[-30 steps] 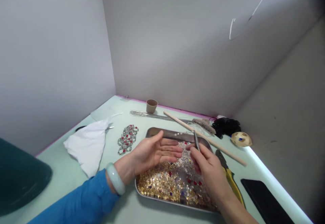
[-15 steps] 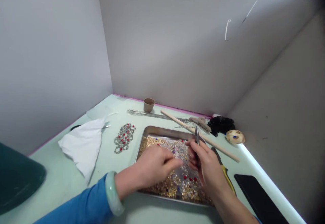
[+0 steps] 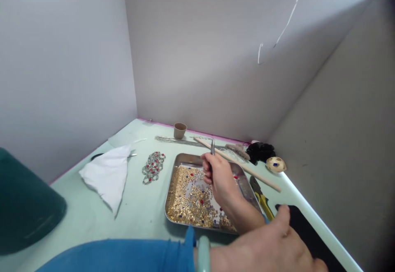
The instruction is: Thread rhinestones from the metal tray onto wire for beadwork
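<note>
Right hand (image 3: pixel 218 178) grips metal tool (image 3: pixel 212 147); tray (image 3: pixel 182 157) beneath

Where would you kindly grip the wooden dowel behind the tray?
Grip the wooden dowel on its bare right stretch, from above, fingers across it: it lies flat, its far part runs behind the right hand holding a metal tool and beside the wires.

My right hand (image 3: pixel 219 177) grips a slim grey metal tool (image 3: pixel 212 146), its tip standing upright above my knuckles. Beneath that hand lies a steel tray (image 3: pixel 188 159) strewn with gold, red and blue beads (image 3: pixel 185 198). My left hand (image 3: pixel 271 243) touches a flat black slab (image 3: pixel 311 233) with a fingertip.
</note>
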Action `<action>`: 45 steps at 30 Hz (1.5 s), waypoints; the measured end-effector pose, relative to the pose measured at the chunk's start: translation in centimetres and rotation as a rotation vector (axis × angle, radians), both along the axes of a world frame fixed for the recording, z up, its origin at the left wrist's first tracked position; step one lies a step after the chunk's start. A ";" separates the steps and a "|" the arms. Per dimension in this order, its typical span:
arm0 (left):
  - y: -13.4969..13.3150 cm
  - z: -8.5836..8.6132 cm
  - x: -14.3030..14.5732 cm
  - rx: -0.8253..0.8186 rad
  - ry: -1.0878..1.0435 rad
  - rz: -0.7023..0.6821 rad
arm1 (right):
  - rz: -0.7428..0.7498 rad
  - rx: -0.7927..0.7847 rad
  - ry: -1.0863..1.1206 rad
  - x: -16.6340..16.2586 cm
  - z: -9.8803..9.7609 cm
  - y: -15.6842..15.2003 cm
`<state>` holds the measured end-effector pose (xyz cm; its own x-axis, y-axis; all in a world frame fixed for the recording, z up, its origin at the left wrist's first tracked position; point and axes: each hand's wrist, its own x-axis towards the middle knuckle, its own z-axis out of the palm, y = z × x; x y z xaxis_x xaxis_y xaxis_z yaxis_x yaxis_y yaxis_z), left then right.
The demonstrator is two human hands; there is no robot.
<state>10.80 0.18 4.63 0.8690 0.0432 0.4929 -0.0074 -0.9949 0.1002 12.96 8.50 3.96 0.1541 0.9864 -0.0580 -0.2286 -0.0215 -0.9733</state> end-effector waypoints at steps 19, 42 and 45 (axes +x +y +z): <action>2.2 -2.0 -4.4 -0.126 -0.161 0.534 | -0.241 0.130 -0.034 1.0 2.9 4.0; 6.6 -0.9 -8.4 -0.932 -0.076 0.406 | -0.236 -0.018 -0.278 2.8 -0.6 0.0; 5.7 -1.8 -7.9 -0.784 -0.089 0.432 | -0.163 0.028 -0.323 2.5 -0.8 -1.3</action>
<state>2.85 5.90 2.83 0.6590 0.7098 0.2491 0.3114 -0.5588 0.7686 15.45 7.17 3.15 0.3152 0.9479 0.0459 0.0922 0.0176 -0.9956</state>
